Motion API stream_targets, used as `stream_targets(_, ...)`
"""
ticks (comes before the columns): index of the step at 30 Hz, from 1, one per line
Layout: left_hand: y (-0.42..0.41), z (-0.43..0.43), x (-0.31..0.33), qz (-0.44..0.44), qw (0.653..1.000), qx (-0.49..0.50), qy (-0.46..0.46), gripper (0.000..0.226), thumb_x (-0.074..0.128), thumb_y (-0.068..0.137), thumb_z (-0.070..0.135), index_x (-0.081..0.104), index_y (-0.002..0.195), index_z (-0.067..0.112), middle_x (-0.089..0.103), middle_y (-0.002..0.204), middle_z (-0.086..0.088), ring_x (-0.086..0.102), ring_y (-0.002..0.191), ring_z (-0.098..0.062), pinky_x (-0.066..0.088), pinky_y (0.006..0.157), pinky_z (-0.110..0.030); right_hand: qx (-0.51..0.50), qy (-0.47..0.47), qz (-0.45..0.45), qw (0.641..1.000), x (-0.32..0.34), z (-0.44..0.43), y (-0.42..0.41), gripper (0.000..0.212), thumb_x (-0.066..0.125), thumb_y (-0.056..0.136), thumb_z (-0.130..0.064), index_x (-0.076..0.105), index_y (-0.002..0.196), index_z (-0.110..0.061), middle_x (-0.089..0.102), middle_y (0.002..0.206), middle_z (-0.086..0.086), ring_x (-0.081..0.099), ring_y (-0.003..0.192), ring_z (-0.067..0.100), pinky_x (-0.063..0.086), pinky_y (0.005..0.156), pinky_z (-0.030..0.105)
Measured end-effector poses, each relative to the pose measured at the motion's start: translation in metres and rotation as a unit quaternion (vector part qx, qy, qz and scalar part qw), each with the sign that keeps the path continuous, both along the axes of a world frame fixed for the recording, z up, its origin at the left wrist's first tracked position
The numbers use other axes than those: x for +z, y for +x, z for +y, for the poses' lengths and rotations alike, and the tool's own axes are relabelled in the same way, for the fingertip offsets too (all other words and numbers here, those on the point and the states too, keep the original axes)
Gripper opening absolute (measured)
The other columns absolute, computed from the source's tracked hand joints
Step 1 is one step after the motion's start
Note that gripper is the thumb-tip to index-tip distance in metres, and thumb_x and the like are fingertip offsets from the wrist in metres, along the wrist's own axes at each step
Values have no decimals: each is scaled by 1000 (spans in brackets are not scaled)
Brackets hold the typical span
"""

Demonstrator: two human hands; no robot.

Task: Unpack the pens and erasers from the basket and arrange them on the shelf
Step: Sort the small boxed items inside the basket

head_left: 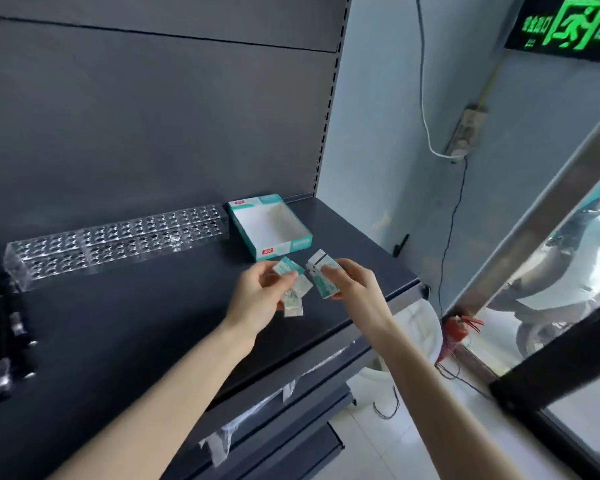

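Head view: Two bare hands meet above the front right part of a dark grey shelf (125,313), each holding small wrapped erasers in white and teal sleeves. The left hand (257,299) has its fingers (284,277) clenched around a loose bunch of erasers (291,289), one pinched near the thumb and others hanging below the palm over the shelf surface. The right hand (355,284) grips a second small stack of erasers (321,275) between thumb and fingertips, the stack tilted with its upper end toward the back panel. The two bunches sit just beside each other, nearly touching.

Behind the hands, an open white and teal carton (270,227) lies flat on the shelf near its right end, its tray showing only bare white card. Just beside the carton's left edge, a long clear acrylic pen holder (118,242) with rows of round holes runs along the back of the shelf. At the far left edge of the shelf lie several dark pens (6,344), blurred and partly cut off by the frame.

To the right of the shelving, a pale wall carries a power strip (465,131) with trailing cables, and a green illuminated exit sign (575,24) hangs at the top right. A lower shelf level (291,420) shows beneath the forearms.
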State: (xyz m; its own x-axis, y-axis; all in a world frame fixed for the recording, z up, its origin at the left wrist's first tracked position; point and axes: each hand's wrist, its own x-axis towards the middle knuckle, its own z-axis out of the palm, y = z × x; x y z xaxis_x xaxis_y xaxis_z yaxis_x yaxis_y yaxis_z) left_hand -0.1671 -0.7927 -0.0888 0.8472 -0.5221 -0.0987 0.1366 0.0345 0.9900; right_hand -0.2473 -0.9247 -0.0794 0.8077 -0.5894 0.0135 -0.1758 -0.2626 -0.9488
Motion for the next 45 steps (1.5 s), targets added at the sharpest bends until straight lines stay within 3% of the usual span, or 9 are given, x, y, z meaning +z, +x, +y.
stream_targets(5, 21, -55, -17, -31, 996, 68, 45, 12, 65, 87, 7, 65, 96, 15, 70, 88, 1, 66, 81, -12, 51, 71, -26, 46, -16, 38, 998, -11, -59, 39, 20, 53, 92, -29, 65, 99, -14, 69, 94, 2, 63, 89, 20, 48, 84, 42)
stream_targets(8, 26, -79, -24, -62, 987, 123, 86, 10, 67, 86, 9, 66, 96, 10, 69, 89, -3, 64, 83, -18, 52, 78, -34, 97, -41, 63, 992, -18, -88, 58, 19, 53, 93, -31, 63, 98, -16, 66, 88, -4, 58, 80, 14, 45, 72, 30)
stream_targets(11, 25, -96, -27, -93, 966, 190, 149, 19, 73, 82, 19, 66, 96, 8, 68, 90, 0, 62, 83, -16, 48, 73, -28, 143, -82, 76, 983, -23, -107, 70, 19, 52, 93, -31, 60, 88, -14, 58, 78, -6, 52, 75, 12, 36, 62, 24)
stream_targets(17, 13, -113, -21, -140, 915, 281, 254, 22, 76, 79, 28, 64, 85, 11, 65, 79, 3, 61, 74, -15, 47, 64, -25, 192, -170, 68, 964, -25, -120, 78, 28, 51, 93, -33, 56, 78, -10, 54, 77, -1, 50, 84, 21, 34, 62, 30)
stream_targets(25, 10, -107, -18, -206, 866, 240, 386, 34, 60, 89, 41, 70, 80, 11, 69, 86, -6, 64, 81, -25, 50, 76, -38, 158, -258, 89, 949, -32, -120, 79, 29, 49, 92, -35, 60, 80, -11, 55, 89, 8, 43, 89, 25, 33, 68, 30)
stream_targets(30, 9, -109, -15, -221, 850, 227, 421, 36, 55, 92, 43, 71, 82, 13, 72, 82, 0, 66, 80, -21, 50, 68, -31, 156, -230, 89, 957, -31, -117, 78, 36, 43, 94, -33, 47, 60, -22, 51, 75, 3, 43, 64, 17, 29, 53, 29)
stream_targets(38, 8, -121, -14, -216, 873, 192, 393, 34, 50, 96, 32, 69, 82, 7, 71, 83, -2, 64, 73, -25, 51, 64, -35, 184, -220, 92, 954, -29, -124, 78, 27, 44, 95, -29, 62, 80, -15, 64, 85, -2, 50, 61, 10, 33, 45, 17)
stream_targets(41, 6, -118, -12, -227, 865, 200, 399, 30, 51, 94, 34, 64, 77, 13, 65, 74, 4, 60, 73, -21, 41, 60, -30, 198, -245, 92, 944, -23, -130, 77, 25, 43, 94, -30, 64, 91, -15, 65, 97, 1, 56, 75, 19, 39, 54, 23)
stream_targets(45, 1, -97, 0, -284, 853, 206, 387, 17, 57, 91, 28, 67, 99, 17, 65, 93, 4, 61, 80, -14, 52, 76, -36, 213, -304, 29, 928, -7, -129, 73, 26, 47, 95, -27, 63, 108, -11, 58, 111, 7, 56, 97, 27, 47, 68, 29)
